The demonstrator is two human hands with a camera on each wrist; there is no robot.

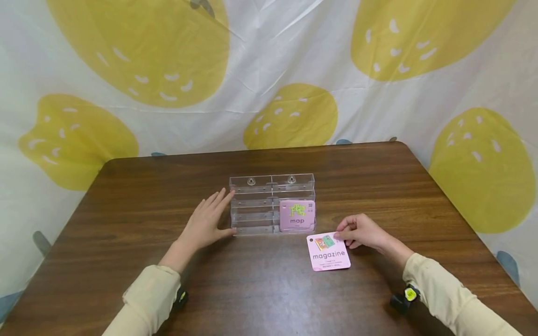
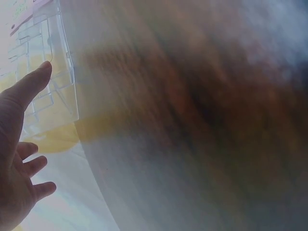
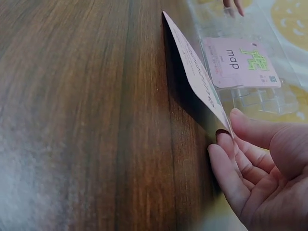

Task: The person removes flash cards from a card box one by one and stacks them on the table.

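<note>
While the left grip (image 1: 206, 223) spreads wide, the right grip (image 1: 364, 233) pinches a squarish card (image 1: 329, 254), top pointing forward.

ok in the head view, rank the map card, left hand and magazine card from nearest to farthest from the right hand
1. Magazine card: pinched in the right hand.
2. Map card: leftward, at the lower right of the clear holder.
3. Left hand: farthest left, at the holder's left side.

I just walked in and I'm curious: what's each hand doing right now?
Left hand: open, at the left side of the clear holder.
Right hand: closed, pinching the magazine card.
</note>
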